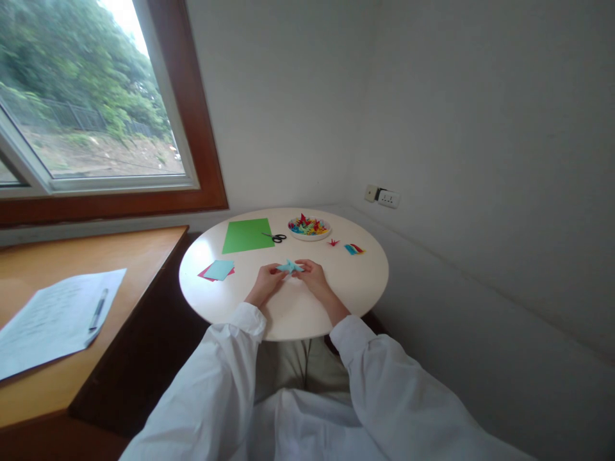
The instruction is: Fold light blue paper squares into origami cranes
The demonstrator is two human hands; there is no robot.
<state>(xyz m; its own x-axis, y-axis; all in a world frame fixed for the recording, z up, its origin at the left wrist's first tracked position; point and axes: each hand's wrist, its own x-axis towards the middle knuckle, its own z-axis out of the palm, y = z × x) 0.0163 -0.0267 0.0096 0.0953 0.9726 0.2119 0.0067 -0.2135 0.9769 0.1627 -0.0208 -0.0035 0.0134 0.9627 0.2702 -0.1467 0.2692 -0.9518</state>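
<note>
A small folded light-blue paper piece (pixel 290 266) lies between my two hands on the round white table (pixel 355 288). My left hand (pixel 268 282) pinches its left end with fingers closed. My right hand (pixel 312 274) grips its right end, fingers curled on it. Both arms wear white sleeves.
On the table lie a green sheet (pixel 248 235), black scissors (pixel 277 237), a white bowl of colourful folded paper figures (pixel 309 227), a tiny red paper figure (pixel 333 242), small coloured paper squares (pixel 354 249), and blue-on-pink squares (pixel 218 271). A wooden desk (pixel 120 262) at left holds papers and a pen (pixel 98 310).
</note>
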